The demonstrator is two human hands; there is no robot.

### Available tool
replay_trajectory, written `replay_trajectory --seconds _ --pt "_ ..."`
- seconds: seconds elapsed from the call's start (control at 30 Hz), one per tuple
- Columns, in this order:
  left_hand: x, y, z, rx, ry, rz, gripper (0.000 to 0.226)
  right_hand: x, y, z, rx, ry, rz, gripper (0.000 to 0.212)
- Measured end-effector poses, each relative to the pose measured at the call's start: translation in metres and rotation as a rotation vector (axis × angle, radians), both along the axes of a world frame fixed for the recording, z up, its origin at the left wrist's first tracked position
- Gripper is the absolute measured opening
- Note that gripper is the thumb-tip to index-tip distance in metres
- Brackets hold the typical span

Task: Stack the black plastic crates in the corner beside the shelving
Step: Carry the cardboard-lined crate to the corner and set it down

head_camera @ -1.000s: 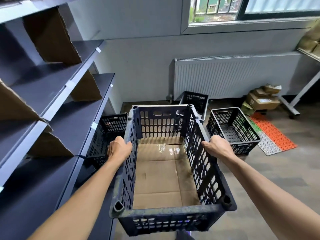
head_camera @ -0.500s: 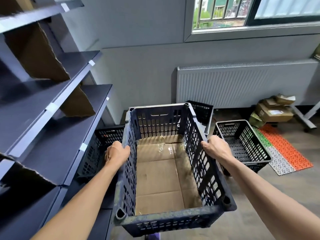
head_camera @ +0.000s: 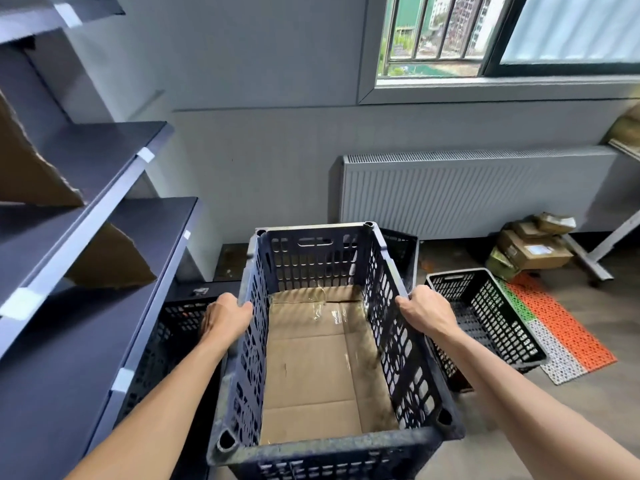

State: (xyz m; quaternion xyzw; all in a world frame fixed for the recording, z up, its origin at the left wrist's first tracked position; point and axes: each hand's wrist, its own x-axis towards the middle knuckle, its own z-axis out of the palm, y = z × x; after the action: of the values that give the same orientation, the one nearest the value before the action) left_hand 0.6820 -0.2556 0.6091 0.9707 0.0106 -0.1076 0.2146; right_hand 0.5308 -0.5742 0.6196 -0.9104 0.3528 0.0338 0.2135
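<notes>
Both hands, left hand (head_camera: 227, 315) and right hand (head_camera: 427, 311), hold a cardboard-lined black crate (head_camera: 325, 441). Fingers curl closed over its side rims, keeping it level for stacking beside the shelving (head_camera: 104, 202).

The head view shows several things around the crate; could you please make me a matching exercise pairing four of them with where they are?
Things:
1. held crate
2. cardboard sheet
3. crate on the floor
4. orange mat

Places:
A. flat on the floor, right of the crate on the floor
B. lining the bottom of the held crate
C. gripped at both side rims by the left hand and right hand
D. standing empty beyond the right hand

Pairs: 1-C, 2-B, 3-D, 4-A
</notes>
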Motion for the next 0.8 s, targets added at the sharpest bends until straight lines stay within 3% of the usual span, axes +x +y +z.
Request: replay_trajectory --seconds 0.37,0.8 --pt "0.104 -0.003 0.018 0.022 -0.054 0.042 0.032 0.120 -0.011 -0.002 0.027 -0.033 0.032 0.034" --pt "0.213 -0.061 0.009 0.033 0.036 0.192 0.040 0.289 -0.091 -0.022 0.043 0.013 0.170 0.031"
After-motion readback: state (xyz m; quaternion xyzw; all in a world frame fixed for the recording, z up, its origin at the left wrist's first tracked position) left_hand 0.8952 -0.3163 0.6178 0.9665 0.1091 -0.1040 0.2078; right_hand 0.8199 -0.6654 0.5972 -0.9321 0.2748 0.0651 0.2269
